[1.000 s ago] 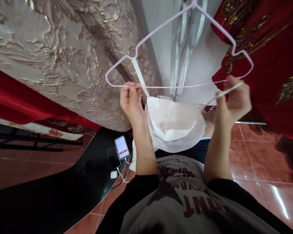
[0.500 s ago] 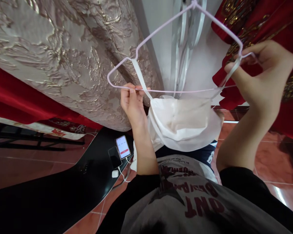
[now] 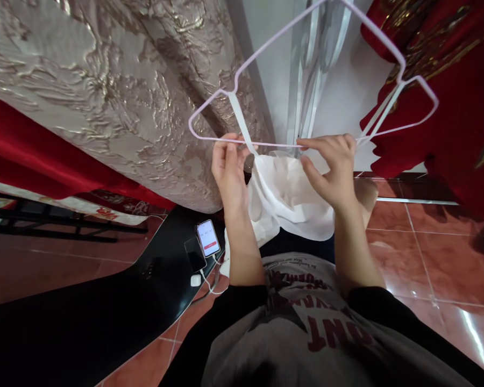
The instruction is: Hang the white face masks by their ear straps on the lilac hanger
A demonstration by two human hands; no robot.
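A pale pink clothes hanger (image 3: 282, 43) is held up in front of me, with a white strappy garment (image 3: 292, 199) hanging from it. One strap (image 3: 240, 118) loops over the left notch; the other strap (image 3: 387, 110) sits in the right notch. My left hand (image 3: 230, 174) pinches the hanger's bottom bar near the left strap. Over the garment's top edge is my right hand (image 3: 333, 169), its fingers stretched and thumb apart, the index fingertip at the middle of the bar. The hanger's hook is out of view.
Two phones (image 3: 208, 237) on cables and a small white case (image 3: 196, 280) lie on a black bench (image 3: 105, 317) at left. A shiny beige embossed cloth (image 3: 116, 97) hangs at upper left. Red embroidered fabric (image 3: 460, 123) hangs at right, above the tiled floor (image 3: 439, 252).
My right hand has let go of the right strap at the notch and moved left and down to the middle of the bottom bar. My left hand keeps its hold.
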